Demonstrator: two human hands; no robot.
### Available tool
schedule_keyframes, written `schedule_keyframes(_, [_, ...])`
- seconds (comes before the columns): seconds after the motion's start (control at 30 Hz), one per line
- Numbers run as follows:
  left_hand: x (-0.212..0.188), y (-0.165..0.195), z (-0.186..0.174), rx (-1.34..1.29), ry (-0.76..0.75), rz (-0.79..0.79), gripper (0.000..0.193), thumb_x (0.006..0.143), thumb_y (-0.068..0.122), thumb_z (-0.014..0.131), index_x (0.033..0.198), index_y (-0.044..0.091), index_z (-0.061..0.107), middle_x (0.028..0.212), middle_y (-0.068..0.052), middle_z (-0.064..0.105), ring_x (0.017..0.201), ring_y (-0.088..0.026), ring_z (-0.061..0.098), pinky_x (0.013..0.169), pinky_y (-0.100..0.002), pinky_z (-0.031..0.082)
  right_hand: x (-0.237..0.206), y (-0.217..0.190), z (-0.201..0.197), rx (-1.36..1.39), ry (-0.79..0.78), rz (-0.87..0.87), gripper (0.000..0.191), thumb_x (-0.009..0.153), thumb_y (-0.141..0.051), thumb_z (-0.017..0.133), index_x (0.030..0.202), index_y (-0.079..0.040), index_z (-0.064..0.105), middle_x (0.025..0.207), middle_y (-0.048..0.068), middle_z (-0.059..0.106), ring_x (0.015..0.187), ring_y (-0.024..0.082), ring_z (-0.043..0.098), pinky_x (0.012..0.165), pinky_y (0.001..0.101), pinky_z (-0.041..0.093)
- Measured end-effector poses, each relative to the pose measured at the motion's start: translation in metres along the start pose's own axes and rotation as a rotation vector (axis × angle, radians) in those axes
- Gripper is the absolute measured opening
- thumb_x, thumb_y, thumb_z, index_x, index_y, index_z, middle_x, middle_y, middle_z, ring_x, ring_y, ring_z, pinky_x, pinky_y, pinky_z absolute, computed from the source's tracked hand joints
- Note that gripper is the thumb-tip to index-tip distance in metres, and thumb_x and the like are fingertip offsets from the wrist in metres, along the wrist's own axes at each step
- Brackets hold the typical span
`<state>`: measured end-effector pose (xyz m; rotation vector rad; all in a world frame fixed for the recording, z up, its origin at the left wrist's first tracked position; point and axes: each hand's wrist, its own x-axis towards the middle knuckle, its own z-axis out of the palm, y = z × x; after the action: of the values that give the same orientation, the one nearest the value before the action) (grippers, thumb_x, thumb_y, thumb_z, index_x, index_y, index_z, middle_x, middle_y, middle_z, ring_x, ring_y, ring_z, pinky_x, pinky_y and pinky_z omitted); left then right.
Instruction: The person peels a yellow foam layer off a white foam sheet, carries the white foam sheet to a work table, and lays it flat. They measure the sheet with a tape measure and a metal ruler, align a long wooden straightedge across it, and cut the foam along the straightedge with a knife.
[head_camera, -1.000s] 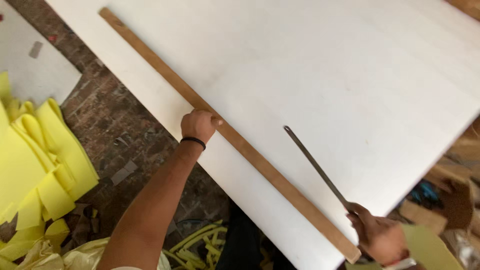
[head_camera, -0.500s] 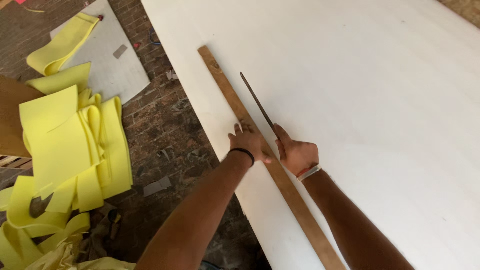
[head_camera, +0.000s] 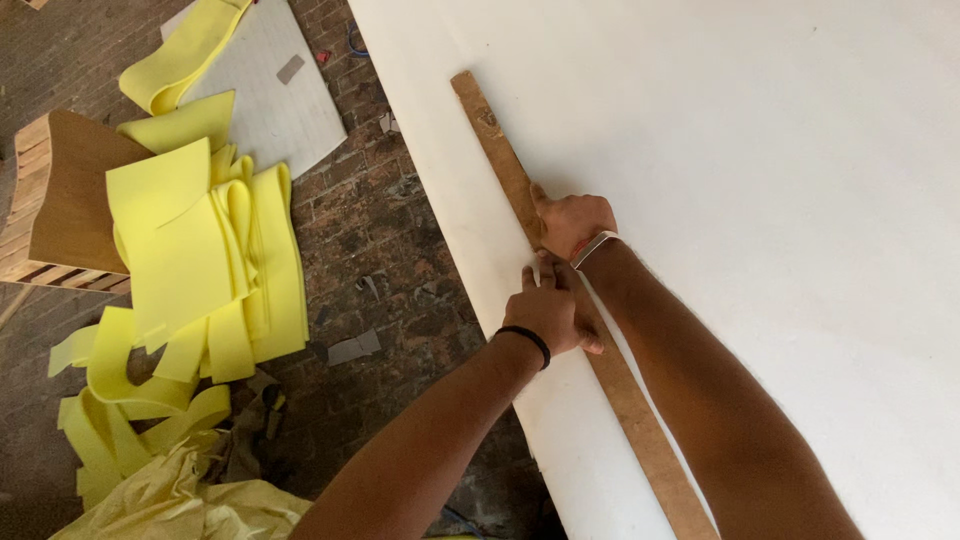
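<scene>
**Inspector:** Holding down, is it? State what each hand has.

**Operator:** My left hand (head_camera: 548, 312) lies flat, fingers spread narrow, pressing on the long, thin brown wooden straightedge (head_camera: 510, 185), which rests on the big white sheet of board (head_camera: 780, 200) close to its left edge. My right hand (head_camera: 572, 222) sits just beyond the left one, further up the strip, closed into a loose fist with the thumb laid along the wood. Whether that fist grips a blade or marker I cannot tell; nothing shows past the knuckles.

**Inspector:** Step in hand?

**Operator:** I judge it to be lining up or working a line along the guide: one hand pins it, the other works against its edge. The next move would call for steady downward pressure from the left hand so the strip cannot slip, while the right hand tracks its edge.

**Inspector:** Orientation of the strip?

**Operator:** Its long axis runs diagonally, from the far end up and left of my right hand to the near end below and right of my left wrist, passing under both hands. It lies roughly parallel to the sheet's left edge.

**Inspector:** Surroundings?

**Operator:** Well to the left of my left forearm, yellow foam strips (head_camera: 200, 260) are heaped on the brick floor (head_camera: 380, 250).
</scene>
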<state>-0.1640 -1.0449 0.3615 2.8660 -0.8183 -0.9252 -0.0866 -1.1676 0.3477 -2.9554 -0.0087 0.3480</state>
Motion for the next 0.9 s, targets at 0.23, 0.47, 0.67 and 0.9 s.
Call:
schedule_keyframes(0.23, [0.004,0.003,-0.001,0.141,-0.035,0.028,0.140,0.067,0.071,0.086,0.156,-0.008,0.012,0.167,-0.034,-0.006,0.154,-0.050,0.009,0.118,-0.052,0.037,-0.143,0.024,0.057,0.069,0.042,-0.038,0.067,0.094,-0.032,0.061,0.154,-0.016,0.037,0.066,0.008,0.069,0.058,0.027,0.068,0.053,0.0421,0.055])
schedule_keyframes(0.47, [0.002,0.016,0.014,0.240,-0.023,0.030,0.135,0.071,0.074,0.084,0.155,-0.010,0.021,0.165,-0.032,0.001,0.159,-0.044,0.004,0.124,-0.052,0.028,-0.464,0.034,0.140,0.226,0.373,-0.062,0.057,0.083,-0.013,0.071,0.138,-0.010,0.059,0.045,0.001,0.058,0.032,0.019,0.050,0.032,0.0356,0.040])
schedule_keyframes(0.67, [-0.038,0.062,0.042,0.256,0.230,-0.053,0.081,0.091,0.052,0.074,0.146,-0.005,0.053,0.148,-0.022,0.057,0.137,-0.033,0.054,0.110,-0.059,0.046,-0.558,0.046,0.165,0.205,0.228,-0.018,0.064,0.079,-0.005,0.064,0.142,-0.014,0.057,0.044,-0.003,0.059,0.032,0.015,0.050,0.033,0.0308,0.040])
schedule_keyframes(0.9, [-0.226,0.206,0.189,0.398,-0.107,0.111,0.122,0.071,0.065,0.087,0.153,-0.007,0.033,0.160,-0.031,0.026,0.149,-0.054,0.015,0.117,-0.064,0.028,-0.545,0.048,0.156,0.163,0.264,-0.025,0.060,0.089,-0.019,0.062,0.149,-0.021,0.052,0.047,0.002,0.057,0.036,0.020,0.051,0.036,0.0357,0.039])
